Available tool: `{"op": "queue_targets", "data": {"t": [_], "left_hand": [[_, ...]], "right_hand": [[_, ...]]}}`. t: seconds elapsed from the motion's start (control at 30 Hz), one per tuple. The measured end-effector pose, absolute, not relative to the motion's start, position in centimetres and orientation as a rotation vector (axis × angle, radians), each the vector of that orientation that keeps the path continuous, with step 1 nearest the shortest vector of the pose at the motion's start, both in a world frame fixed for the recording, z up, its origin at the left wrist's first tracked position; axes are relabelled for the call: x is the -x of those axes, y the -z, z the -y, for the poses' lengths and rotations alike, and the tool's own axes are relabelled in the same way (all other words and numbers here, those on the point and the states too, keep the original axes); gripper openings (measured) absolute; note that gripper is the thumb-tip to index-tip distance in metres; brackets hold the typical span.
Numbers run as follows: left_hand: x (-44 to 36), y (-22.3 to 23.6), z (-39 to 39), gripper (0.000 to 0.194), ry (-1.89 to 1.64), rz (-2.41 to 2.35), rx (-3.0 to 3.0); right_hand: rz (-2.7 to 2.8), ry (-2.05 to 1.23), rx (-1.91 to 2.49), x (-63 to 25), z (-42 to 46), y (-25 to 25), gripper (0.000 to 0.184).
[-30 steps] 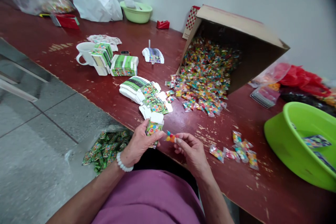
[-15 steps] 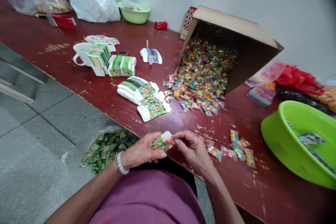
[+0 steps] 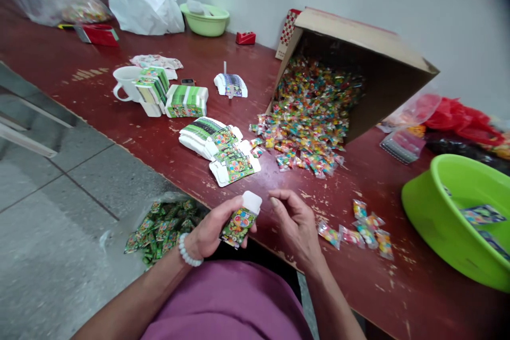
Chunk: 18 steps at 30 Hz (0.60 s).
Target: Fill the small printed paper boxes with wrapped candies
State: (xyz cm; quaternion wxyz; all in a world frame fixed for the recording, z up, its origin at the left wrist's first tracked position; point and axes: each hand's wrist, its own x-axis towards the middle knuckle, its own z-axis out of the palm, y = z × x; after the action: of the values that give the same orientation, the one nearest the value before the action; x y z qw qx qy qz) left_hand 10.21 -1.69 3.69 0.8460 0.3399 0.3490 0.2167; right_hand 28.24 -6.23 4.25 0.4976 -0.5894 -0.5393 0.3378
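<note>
At lower centre of the frame: one small green printed carton (image 3: pixel 240 223), white top flap raised, contents not visible, held between thumb and fingers of the left hand (image 3: pixel 211 228). Just right of it: the right hand (image 3: pixel 297 223), loosely curled, thumb and forefinger slightly parted, nothing visible between them. Judged complete: a heap of green packs (image 3: pixel 165 228), lower left, beyond the table (image 3: pixel 255 74) edge. Judged outstanding: the held carton's flap, not yet folded down; flat cartons (image 3: pixel 203 135), fanned, centre; bundled cartons (image 3: pixel 186 102), upper left; wrapped sweets (image 3: pixel 306 111), many, spilling from a cardboard box (image 3: pixel 370 37), upper right; loose sweets (image 3: pixel 366 234), one small group, right.
</note>
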Motion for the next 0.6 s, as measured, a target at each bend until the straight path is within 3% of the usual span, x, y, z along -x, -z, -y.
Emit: {"op": "queue_targets", "data": {"t": [0.1, 0.33, 0.5, 0.6], "left_hand": [[-10.6, -3.4, 1.7, 0.050, -0.483, -0.747, -0.562], [-11.3, -3.1, 3.0, 0.039, -0.735, -0.868, -0.718], [-10.9, -3.9, 3.1, 0.048, -0.751, -0.895, -0.837], [-10.7, -4.1, 3.2, 0.054, -0.718, -0.906, -0.842]], "right_hand": [[1.122, -1.010, 1.368, -27.2, 6.8, -3.3, 0.014], [0.994, -1.191, 1.239, -25.5, 6.6, -2.6, 0.017], [0.892, -1.338, 1.279, -26.1, 5.8, -3.2, 0.045], [1.014, -1.392, 1.258, -26.3, 6.1, -3.5, 0.033]]}}
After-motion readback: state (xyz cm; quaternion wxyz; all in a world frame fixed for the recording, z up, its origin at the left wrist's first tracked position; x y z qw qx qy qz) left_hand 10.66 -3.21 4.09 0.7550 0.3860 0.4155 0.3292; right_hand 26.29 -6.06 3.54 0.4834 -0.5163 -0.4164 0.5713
